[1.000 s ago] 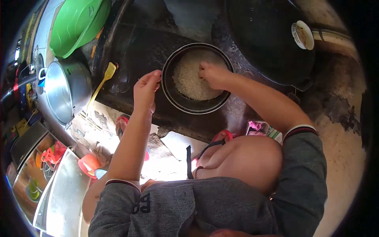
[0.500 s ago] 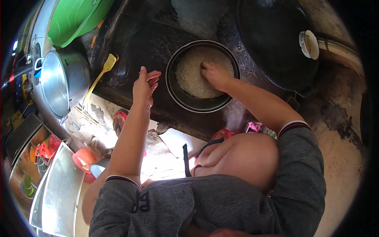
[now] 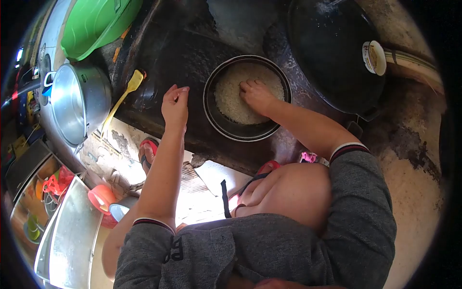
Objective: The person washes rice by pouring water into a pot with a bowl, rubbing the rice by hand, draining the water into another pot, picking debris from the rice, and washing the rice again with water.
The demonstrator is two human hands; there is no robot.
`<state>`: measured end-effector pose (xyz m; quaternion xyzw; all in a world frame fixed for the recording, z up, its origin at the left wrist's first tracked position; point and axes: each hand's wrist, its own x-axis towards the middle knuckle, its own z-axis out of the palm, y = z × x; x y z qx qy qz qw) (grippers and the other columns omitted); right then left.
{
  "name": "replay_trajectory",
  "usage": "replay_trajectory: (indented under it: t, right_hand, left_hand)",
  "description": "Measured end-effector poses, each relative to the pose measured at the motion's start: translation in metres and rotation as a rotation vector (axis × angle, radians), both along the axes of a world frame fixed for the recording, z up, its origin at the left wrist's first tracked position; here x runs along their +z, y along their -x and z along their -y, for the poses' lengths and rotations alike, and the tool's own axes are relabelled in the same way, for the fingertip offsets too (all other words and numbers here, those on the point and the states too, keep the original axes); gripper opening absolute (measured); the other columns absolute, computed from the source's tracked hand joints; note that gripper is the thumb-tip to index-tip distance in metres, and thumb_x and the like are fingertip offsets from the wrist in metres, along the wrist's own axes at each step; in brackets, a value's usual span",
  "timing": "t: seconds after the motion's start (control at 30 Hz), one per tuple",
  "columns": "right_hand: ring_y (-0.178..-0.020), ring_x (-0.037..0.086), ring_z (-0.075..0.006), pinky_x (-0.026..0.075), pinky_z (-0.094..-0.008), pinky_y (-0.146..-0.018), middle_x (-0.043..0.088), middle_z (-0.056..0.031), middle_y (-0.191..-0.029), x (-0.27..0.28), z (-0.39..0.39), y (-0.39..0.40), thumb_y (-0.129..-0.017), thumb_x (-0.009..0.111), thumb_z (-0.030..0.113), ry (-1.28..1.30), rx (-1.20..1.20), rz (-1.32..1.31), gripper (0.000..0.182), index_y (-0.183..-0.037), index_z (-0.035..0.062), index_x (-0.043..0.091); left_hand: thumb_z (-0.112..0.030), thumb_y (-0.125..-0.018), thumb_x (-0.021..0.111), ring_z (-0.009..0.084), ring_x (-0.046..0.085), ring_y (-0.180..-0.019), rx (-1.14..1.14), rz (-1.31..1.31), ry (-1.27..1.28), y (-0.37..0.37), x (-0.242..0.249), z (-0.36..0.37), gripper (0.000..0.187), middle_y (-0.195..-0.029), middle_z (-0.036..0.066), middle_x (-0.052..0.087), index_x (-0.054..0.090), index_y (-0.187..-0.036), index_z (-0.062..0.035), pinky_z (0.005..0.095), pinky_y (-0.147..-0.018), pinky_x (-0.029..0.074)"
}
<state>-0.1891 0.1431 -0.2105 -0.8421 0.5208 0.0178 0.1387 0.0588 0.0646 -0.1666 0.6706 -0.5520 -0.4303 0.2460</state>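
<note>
A round dark pot (image 3: 233,130) with pale rice grains (image 3: 231,98) in it stands on the dark stove top (image 3: 192,58). My right hand (image 3: 257,98) reaches into the pot from the right, its curled fingertips down in the rice; whether they hold grains is hidden. Left of the pot, my left hand (image 3: 175,107) is raised over the stove top, thumb and fingers bent towards each other, with nothing seen between them. A yellow spatula (image 3: 126,92) lies to the left of that hand.
A large black wok (image 3: 332,58) is at the upper right, with a small white cup (image 3: 374,58) at its edge. On the left are a silver pot (image 3: 72,103) and a green basin (image 3: 91,29). A metal rack (image 3: 72,236) and a red bowl (image 3: 101,198) are lower left.
My left hand has turned and its spread fingers have drawn in. My right hand has shifted slightly left in the rice. The view has moved a little.
</note>
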Motion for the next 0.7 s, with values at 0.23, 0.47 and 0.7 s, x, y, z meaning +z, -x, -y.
replay_trajectory:
  t: [0.23,0.47,0.7]
  right_hand:
    - [-0.085,0.057,-0.0170,0.046,-0.0294,-0.073,0.060,-0.0061,-0.098,0.015,0.010,0.010,-0.081,0.059,0.015,-0.629,-0.591,0.648,0.017,-0.094,0.0069,0.063]
    - [-0.084,0.056,-0.0081,0.044,-0.0231,-0.074,0.061,-0.0014,-0.102,0.062,0.003,0.026,-0.090,0.050,0.023,-1.129,-0.846,1.387,0.024,-0.105,0.0061,0.059]
    - [-0.089,0.056,-0.0094,0.043,-0.0227,-0.078,0.060,-0.0022,-0.108,0.080,0.000,0.031,-0.087,0.050,0.015,-1.183,-0.818,1.533,0.029,-0.114,0.0058,0.056]
  left_hand:
    - [-0.010,-0.081,0.060,0.0136,0.057,-0.088,-0.161,-0.185,0.233,0.029,0.046,-0.011,0.012,-0.109,0.011,0.057,0.066,-0.090,-0.0055,0.0243,-0.075,0.047]
    - [-0.007,-0.080,0.058,0.0163,0.059,-0.088,-0.378,-0.235,0.124,0.068,0.068,-0.031,0.013,-0.107,0.011,0.057,0.065,-0.091,-0.0041,0.0244,-0.073,0.048]
    - [-0.008,-0.076,0.063,0.0223,0.056,-0.094,-0.618,-0.037,0.386,0.080,0.078,-0.040,0.013,-0.110,0.010,0.057,0.067,-0.088,-0.0074,0.0302,-0.081,0.044]
